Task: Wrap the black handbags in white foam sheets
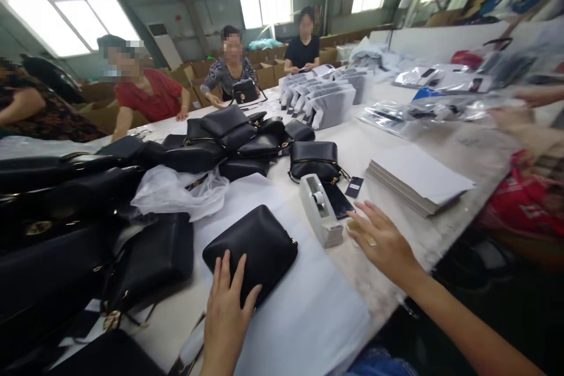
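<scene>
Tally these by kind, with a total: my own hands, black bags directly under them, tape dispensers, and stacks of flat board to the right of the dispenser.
Own hands (left hand, right hand): 2
Black bag under a hand: 1
Tape dispenser: 1
Stack of flat board: 1
Total: 5

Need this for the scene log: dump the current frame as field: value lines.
left_hand: resting on black handbag
right_hand: open, beside tape dispenser
under_bag: white paper sheet
beyond_dispenser: black handbag with gold zipper
right_side: stack of white sheets
left_side: pile of black handbags
</scene>
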`<act>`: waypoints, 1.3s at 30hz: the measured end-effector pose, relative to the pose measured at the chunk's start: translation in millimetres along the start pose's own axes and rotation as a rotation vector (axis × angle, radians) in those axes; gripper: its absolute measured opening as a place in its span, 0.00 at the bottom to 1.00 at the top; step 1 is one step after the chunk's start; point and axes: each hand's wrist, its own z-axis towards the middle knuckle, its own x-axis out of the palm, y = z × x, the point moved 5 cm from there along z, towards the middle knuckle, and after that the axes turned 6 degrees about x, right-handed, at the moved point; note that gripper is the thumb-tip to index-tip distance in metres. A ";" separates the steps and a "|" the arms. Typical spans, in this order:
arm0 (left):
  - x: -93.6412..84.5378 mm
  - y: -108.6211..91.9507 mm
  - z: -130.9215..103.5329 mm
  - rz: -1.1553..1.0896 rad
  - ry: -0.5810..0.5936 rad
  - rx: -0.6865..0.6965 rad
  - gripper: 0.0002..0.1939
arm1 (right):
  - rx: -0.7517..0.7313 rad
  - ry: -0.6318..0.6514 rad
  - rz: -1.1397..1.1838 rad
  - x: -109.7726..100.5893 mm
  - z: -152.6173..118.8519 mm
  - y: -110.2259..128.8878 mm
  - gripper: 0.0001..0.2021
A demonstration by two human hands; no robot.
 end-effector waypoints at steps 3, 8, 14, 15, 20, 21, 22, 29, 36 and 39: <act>4.5 2.7 -1.1 0.019 -0.019 0.016 0.30 | -0.001 0.065 -0.117 14.1 -2.9 -4.9 0.20; 6.6 6.7 -4.2 0.013 -0.046 0.021 0.31 | 0.105 0.042 -0.314 28.2 -24.2 -31.1 0.21; 7.0 3.6 -6.9 0.023 -0.068 0.029 0.31 | -0.008 0.107 -0.285 33.1 -39.2 -41.5 0.14; 6.4 2.9 -7.1 0.020 -0.066 0.027 0.30 | -0.029 0.053 -0.232 28.2 -30.8 -34.6 0.13; 4.3 0.9 -7.1 0.012 -0.072 -0.017 0.32 | -0.230 -0.064 0.211 27.0 43.9 42.9 0.11; 4.6 0.9 -7.4 0.010 -0.073 -0.025 0.32 | -0.285 -0.001 0.292 39.2 61.5 63.5 0.12; 5.1 0.9 -7.8 0.007 -0.073 -0.032 0.33 | -0.336 0.082 0.357 55.8 78.9 83.6 0.13; 12.7 3.3 -11.8 0.017 -0.110 -0.047 0.41 | -0.464 0.656 0.396 213.9 175.3 161.6 0.14; 30.5 14.6 -11.6 0.100 -0.161 0.041 0.46 | -0.536 0.664 0.225 303.2 201.0 167.2 0.29; 35.4 20.0 -11.6 0.132 -0.211 0.077 0.43 | -0.542 0.608 0.178 323.0 200.5 163.7 0.31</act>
